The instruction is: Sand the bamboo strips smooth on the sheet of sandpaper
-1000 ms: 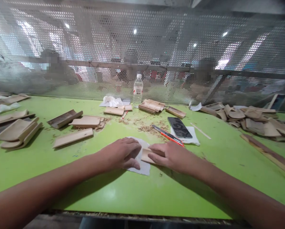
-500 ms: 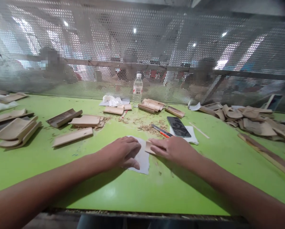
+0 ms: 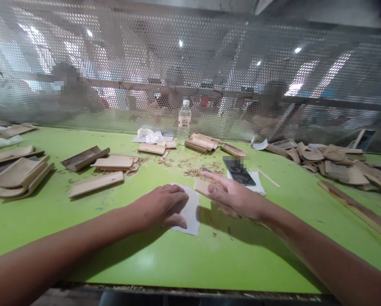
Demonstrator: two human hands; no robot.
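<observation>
My left hand (image 3: 165, 207) rests on a pale sheet of paper (image 3: 190, 210), its fingers loosely bent and the thumb apart, gripping nothing. In my right hand (image 3: 235, 196) is a small light bamboo piece (image 3: 201, 187), pinched under the thumb with the index finger stretched out above it. That hand is tilted and casts a shadow on the green table, just right of the sheet. The piece's right part is hidden by my fingers. Behind the right hand lies a dark phone (image 3: 239, 170) on white paper (image 3: 258, 183).
Curled shavings (image 3: 193, 170) lie beyond my hands. Bamboo pieces (image 3: 96, 185) lie at left, with a stack (image 3: 23, 176) farther out. A larger heap (image 3: 333, 159) and a long strip (image 3: 356, 208) are at right. A water bottle (image 3: 184, 121) stands before the perforated screen (image 3: 129, 55), people behind it.
My right hand has turned and lifted off the table, bringing the bamboo piece up with it and covering the orange-handled cutter. My left hand has stayed on the sheet.
</observation>
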